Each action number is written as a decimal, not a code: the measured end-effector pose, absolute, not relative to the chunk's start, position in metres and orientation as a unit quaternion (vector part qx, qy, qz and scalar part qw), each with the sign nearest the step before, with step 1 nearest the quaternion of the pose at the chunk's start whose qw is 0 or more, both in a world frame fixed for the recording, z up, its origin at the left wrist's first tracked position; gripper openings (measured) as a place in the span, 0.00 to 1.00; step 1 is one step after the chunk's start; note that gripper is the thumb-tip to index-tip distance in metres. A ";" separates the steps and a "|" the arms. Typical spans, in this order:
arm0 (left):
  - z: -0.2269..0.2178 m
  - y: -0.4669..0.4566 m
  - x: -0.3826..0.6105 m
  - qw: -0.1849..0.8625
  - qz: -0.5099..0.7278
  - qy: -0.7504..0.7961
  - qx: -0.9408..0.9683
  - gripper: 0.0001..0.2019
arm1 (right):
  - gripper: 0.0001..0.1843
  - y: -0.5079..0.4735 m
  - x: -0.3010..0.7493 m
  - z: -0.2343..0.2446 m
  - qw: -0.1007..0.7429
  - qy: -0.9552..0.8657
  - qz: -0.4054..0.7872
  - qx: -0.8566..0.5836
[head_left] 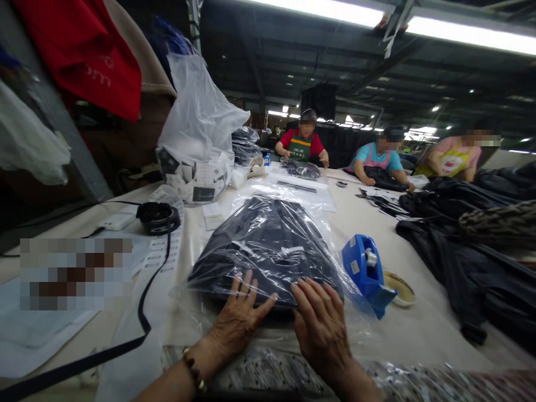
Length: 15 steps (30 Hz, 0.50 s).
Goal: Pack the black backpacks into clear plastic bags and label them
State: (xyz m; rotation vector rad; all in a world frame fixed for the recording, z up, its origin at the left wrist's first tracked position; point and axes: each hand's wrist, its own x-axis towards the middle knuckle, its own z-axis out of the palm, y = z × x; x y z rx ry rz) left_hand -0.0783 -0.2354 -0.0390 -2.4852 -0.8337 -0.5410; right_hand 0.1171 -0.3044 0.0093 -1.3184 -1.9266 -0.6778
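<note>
A black bag, perhaps a backpack, lies flat inside a clear plastic bag on the table in front of me. My left hand rests on its near left part with fingers spread over the plastic. On the near right part lies my right hand, palm down, fingers stretched forward and close together. Both hands press on the plastic from above and grasp nothing. Just right of the plastic bag stands a blue tape dispenser, its base touching or close to the plastic edge.
At left are a black strap roll with its loose end trailing forward and a label sheet. A clear sack of tags stands behind. Black bags pile up at right, beyond a tape roll. Several co-workers work at the far side.
</note>
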 end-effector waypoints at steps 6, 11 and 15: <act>-0.024 -0.242 -0.096 0.183 -0.271 -0.234 -0.916 0.17 | 0.17 -0.276 0.104 -0.033 0.336 -0.768 -0.231 -0.493; -0.022 -0.244 -0.151 0.236 -0.423 -0.376 -0.790 0.11 | 0.18 -0.277 0.104 -0.041 0.364 -0.762 -0.204 -0.495; -0.022 -0.228 -0.186 0.206 -0.386 -0.575 -0.691 0.15 | 0.18 -0.278 0.101 -0.035 0.361 -0.759 -0.212 -0.500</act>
